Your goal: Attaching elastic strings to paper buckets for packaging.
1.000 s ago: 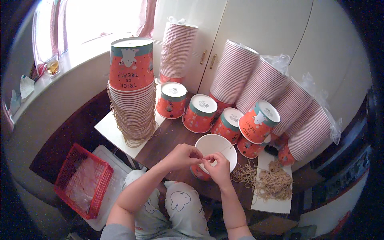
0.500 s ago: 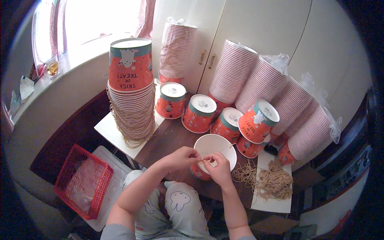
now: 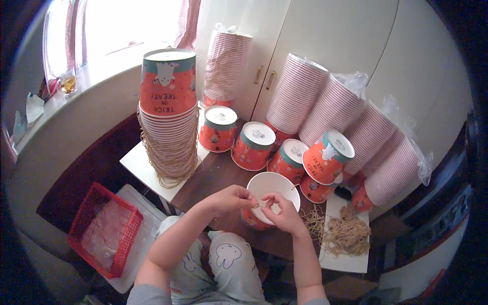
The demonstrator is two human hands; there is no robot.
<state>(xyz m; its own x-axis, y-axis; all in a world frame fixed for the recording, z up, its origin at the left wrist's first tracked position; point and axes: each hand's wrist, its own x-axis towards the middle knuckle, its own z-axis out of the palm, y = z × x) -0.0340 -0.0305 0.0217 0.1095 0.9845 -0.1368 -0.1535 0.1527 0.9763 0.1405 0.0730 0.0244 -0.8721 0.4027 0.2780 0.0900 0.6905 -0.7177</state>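
My left hand (image 3: 235, 197) and right hand (image 3: 282, 210) pinched a thin rubber band (image 3: 257, 205) between fingertips over the open paper cup (image 3: 272, 189) on the bench (image 3: 223, 178); it seemed light, stretchy, slippery, best gripped at opposite sides.

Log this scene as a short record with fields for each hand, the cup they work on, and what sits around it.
left hand: pinches a thin rubber band at the rim
right hand: fingers on the same band
cup in hand: open orange paper cup with white inside
right of it: loose heap of tan rubber bands
left of it: tall stack of orange cups
floor: red plastic basket
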